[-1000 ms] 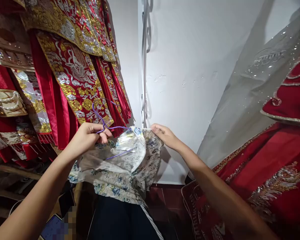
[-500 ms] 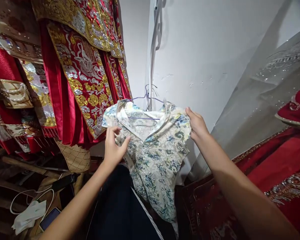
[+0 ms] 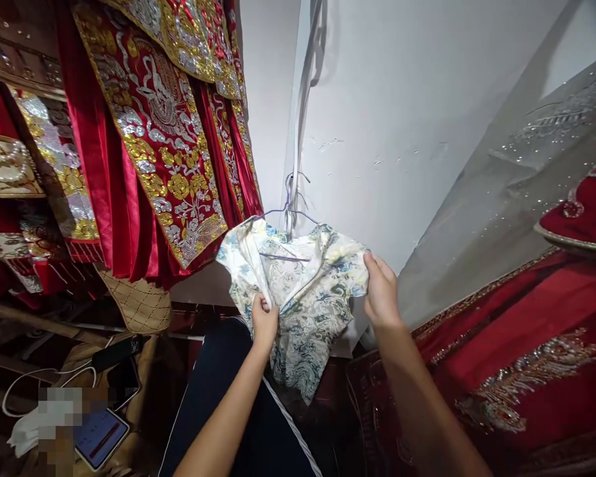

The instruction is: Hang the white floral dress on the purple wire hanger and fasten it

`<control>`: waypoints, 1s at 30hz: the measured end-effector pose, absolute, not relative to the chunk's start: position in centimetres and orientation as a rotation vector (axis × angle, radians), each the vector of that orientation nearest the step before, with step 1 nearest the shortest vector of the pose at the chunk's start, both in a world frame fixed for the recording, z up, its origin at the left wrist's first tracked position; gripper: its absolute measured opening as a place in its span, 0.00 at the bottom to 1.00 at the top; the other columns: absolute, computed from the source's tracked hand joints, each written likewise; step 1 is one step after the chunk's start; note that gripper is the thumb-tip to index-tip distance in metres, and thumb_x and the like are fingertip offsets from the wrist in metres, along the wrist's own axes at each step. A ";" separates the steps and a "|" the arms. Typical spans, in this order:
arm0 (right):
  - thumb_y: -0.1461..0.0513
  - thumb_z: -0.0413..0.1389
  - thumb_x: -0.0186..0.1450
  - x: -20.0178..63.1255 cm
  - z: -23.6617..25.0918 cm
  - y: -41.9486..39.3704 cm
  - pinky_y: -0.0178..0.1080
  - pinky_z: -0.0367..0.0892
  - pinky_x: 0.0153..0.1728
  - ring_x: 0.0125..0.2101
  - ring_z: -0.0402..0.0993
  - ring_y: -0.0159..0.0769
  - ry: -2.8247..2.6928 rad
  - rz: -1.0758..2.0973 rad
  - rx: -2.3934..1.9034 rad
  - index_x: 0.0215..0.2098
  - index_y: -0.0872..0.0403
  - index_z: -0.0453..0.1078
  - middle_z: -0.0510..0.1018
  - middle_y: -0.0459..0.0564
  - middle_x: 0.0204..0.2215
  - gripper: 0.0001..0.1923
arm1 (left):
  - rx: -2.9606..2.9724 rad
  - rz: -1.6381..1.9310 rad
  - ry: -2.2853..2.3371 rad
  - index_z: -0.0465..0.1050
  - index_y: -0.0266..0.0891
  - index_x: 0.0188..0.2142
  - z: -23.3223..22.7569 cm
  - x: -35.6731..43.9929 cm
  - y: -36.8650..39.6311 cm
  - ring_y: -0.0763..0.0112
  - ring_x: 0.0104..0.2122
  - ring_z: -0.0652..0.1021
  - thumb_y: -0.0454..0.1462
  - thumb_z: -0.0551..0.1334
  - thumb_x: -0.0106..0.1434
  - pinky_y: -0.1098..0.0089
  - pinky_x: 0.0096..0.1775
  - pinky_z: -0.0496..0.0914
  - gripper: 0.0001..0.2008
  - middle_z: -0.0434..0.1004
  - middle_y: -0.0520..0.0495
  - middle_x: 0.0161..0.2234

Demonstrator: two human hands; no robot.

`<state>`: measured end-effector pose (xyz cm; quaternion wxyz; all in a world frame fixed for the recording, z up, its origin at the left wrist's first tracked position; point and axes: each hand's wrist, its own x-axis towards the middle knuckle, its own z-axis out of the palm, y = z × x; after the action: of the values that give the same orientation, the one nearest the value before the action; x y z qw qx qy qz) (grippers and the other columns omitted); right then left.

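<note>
A floral blouse (image 3: pixel 312 318) in white, blue and grey-green hangs in front of me on a thin purple wire hanger (image 3: pixel 288 207). My left hand (image 3: pixel 265 321) pinches the edge of its V-neck opening, low on the left side. The end of the short sleeve on the right is gripped by my right hand (image 3: pixel 381 288), with the fingers closed around the cloth. Both shoulders of the blouse rest on the hanger, whose lower bar shows through the neckline. The lower part of the blouse hangs down in folds.
Red gowns with gold and silver embroidery (image 3: pixel 163 132) hang at the left. A lit phone (image 3: pixel 102 437), a white cable and a dark device (image 3: pixel 118 351) lie on a wooden stand at lower left. Sheer sparkly fabric (image 3: pixel 506 165) and red beaded garments (image 3: pixel 541 331) fill the right.
My left hand has moved right and down from beside the blouse's shoulder and closed on the neckline edge. My right hand has lowered with the sleeve.
</note>
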<state>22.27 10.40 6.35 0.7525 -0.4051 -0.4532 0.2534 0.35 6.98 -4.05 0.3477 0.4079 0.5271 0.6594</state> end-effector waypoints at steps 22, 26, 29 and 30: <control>0.56 0.59 0.65 10.3 -3.8 -1.8 0.41 0.69 0.36 0.33 0.75 0.42 -1.310 0.988 -0.984 0.31 0.51 0.69 0.77 0.49 0.29 0.09 | 1.313 1.460 1.178 0.76 0.42 0.40 -0.8 -1.2 -3.1 0.62 0.37 0.78 0.43 0.66 0.62 0.65 0.41 0.73 0.10 0.78 0.45 0.36; 0.56 0.61 0.63 11.4 -4.1 -1.6 0.41 0.68 0.37 0.33 0.75 0.42 -1.342 1.001 -1.018 0.31 0.52 0.69 0.77 0.49 0.29 0.09 | 1.514 1.451 1.319 0.77 0.43 0.38 -1.2 -1.1 -3.2 0.61 0.38 0.78 0.43 0.61 0.66 0.64 0.41 0.72 0.09 0.78 0.44 0.37; 0.55 0.62 0.62 12.2 -4.1 -1.5 0.40 0.67 0.35 0.32 0.73 0.41 -1.366 0.993 -1.051 0.30 0.52 0.69 0.76 0.49 0.28 0.11 | 1.701 1.344 1.389 0.74 0.43 0.34 -1.1 -1.5 -3.1 0.63 0.34 0.76 0.41 0.58 0.69 0.65 0.38 0.70 0.09 0.75 0.47 0.33; 0.55 0.62 0.62 12.5 -4.1 -1.5 0.40 0.67 0.35 0.31 0.72 0.40 -1.365 1.004 -1.055 0.30 0.53 0.69 0.75 0.49 0.28 0.11 | 1.770 1.308 1.389 0.72 0.42 0.33 -1.1 -1.7 -3.0 0.64 0.34 0.75 0.41 0.57 0.69 0.66 0.37 0.69 0.10 0.74 0.47 0.32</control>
<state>12.50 -1.51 -4.10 0.5418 -0.4442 -0.5748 0.4227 -1.71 -3.01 -1.07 0.2663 0.6555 0.5144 0.4846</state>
